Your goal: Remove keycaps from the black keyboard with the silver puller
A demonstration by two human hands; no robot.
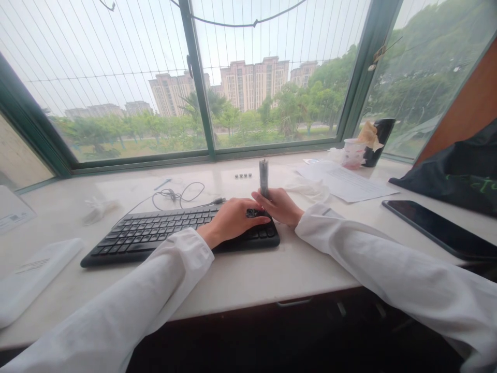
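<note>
A black keyboard [155, 233] lies at a slight slant on the white counter. Across its right part rests my left hand [233, 220], palm down, with thumb and forefinger spread apart around a few keys. My right hand [282, 206] is closed around a slim grey stick-like tool [264, 175] at the keyboard's far right corner. The tool stands upright; its lower end is hidden by my fingers, and its exact kind is unclear. The fingertips of both hands nearly meet. Just beyond, several small dark pieces like keycaps [243, 176] sit in a short row.
A coiled cable [171, 194] lies behind the keyboard. To the right are a crumpled white tissue [308, 187], printed paper [345, 180], a plastic cup [353, 154], a black tumbler [378, 142], a phone [438, 228] and a black bag [458, 171]. A white box [34, 274] is at left.
</note>
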